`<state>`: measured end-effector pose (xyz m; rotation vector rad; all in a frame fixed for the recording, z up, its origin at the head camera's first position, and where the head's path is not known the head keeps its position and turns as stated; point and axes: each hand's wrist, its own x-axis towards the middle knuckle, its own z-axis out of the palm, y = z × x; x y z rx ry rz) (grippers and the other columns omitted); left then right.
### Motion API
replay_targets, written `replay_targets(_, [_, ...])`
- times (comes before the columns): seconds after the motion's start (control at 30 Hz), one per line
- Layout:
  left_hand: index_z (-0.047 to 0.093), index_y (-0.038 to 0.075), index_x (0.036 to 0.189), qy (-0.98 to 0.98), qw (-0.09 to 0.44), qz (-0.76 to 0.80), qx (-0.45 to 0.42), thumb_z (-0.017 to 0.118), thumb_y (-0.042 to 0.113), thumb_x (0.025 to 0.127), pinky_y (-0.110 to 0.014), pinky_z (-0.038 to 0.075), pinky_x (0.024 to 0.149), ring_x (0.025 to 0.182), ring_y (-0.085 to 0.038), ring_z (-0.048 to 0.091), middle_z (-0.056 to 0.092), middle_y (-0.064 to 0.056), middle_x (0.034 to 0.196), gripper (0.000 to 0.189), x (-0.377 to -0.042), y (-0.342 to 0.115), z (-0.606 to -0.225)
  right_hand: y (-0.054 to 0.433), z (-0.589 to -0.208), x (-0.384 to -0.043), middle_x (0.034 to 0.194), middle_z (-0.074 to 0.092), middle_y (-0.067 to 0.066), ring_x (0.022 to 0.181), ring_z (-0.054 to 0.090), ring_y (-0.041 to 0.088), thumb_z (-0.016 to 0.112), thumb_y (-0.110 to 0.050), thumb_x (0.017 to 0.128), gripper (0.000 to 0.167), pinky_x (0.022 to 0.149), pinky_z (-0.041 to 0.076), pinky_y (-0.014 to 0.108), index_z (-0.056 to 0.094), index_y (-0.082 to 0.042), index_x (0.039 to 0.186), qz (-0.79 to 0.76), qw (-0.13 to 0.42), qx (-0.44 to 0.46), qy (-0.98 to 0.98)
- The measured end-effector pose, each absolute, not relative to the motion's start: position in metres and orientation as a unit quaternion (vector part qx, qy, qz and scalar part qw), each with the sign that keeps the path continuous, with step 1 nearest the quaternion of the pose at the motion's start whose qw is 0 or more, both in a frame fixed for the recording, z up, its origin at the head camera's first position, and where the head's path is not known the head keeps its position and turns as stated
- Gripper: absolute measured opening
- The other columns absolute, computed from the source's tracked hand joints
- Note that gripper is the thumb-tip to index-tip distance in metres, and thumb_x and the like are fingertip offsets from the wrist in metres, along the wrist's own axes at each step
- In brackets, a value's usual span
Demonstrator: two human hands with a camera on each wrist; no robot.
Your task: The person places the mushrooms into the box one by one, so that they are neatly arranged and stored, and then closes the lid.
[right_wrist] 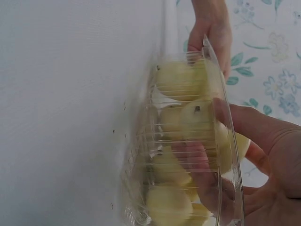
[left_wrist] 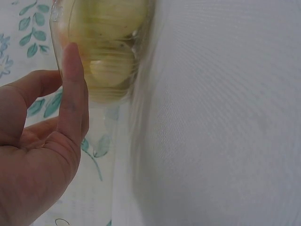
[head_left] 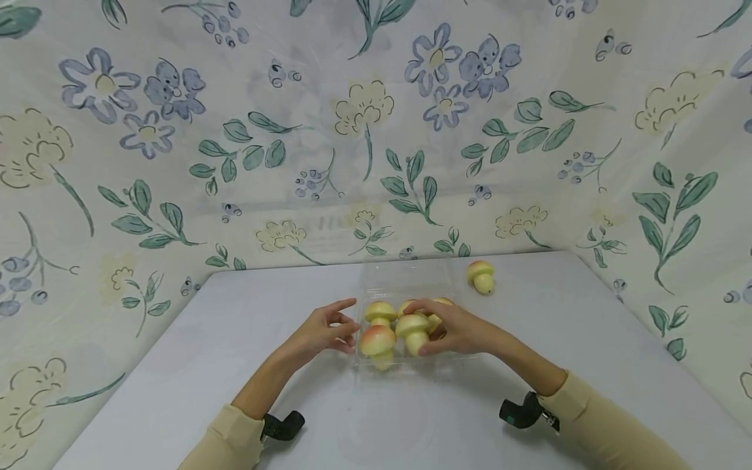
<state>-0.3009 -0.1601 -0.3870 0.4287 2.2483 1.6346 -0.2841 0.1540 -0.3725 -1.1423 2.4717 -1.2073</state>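
Observation:
A clear plastic box with its lid raised at the back holds several yellow mushroom-shaped pieces, some with a reddish blush, such as the mushroom at its front left. My right hand reaches in from the right and grips a pale yellow mushroom by thumb and fingers, at the front of the box. In the right wrist view, its thumb and fingers show through the ribbed wall around that mushroom. My left hand touches the box's left side, fingers loosely bent; the left wrist view shows its fingertips against the wall.
One more mushroom lies on the white table behind and right of the box. A flower-patterned cloth hangs behind the table. Black wrist cameras sit at both sleeves.

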Motion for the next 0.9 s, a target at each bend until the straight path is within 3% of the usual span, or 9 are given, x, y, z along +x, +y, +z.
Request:
replay_targets(0.37, [0.025, 0.003, 0.154, 0.79, 0.162, 0.571, 0.152, 0.066, 0.013, 0.094, -0.031, 0.063, 0.072, 0.075, -0.015, 0.066, 0.057, -0.011, 0.104, 0.074, -0.3004, -0.1609, -0.3865, 0.1539, -0.3713, -0.284, 0.135, 0.055, 0.011, 0.123, 0.055, 0.029, 0.077, -0.016, 0.086, 0.059, 0.089, 0.059, 0.035, 0.05, -0.015, 0.138, -0.384, 0.082, -0.371, 0.841])
replay_targets(0.53, [0.025, 0.004, 0.155, 0.79, 0.163, 0.571, 0.15, 0.065, 0.012, 0.095, -0.03, 0.063, 0.071, 0.076, -0.015, 0.066, 0.057, -0.011, 0.103, 0.073, -0.3004, -0.1602, -0.3859, 0.1541, -0.3717, -0.2837, 0.132, 0.056, 0.012, 0.121, 0.056, 0.028, 0.076, -0.014, 0.086, 0.059, 0.09, 0.059, 0.036, 0.05, -0.013, 0.139, -0.379, 0.094, -0.365, 0.845])
replay_targets(0.9, [0.025, 0.003, 0.154, 0.789, 0.163, 0.573, 0.151, 0.066, 0.012, 0.094, -0.03, 0.063, 0.071, 0.075, -0.015, 0.066, 0.058, -0.01, 0.102, 0.073, -0.2998, -0.16, -0.3856, 0.1618, -0.3676, -0.2846, 0.13, 0.056, 0.017, 0.105, 0.066, 0.025, 0.077, -0.011, 0.085, 0.059, 0.086, 0.06, 0.027, 0.051, -0.013, 0.137, -0.374, 0.131, -0.355, 0.847])
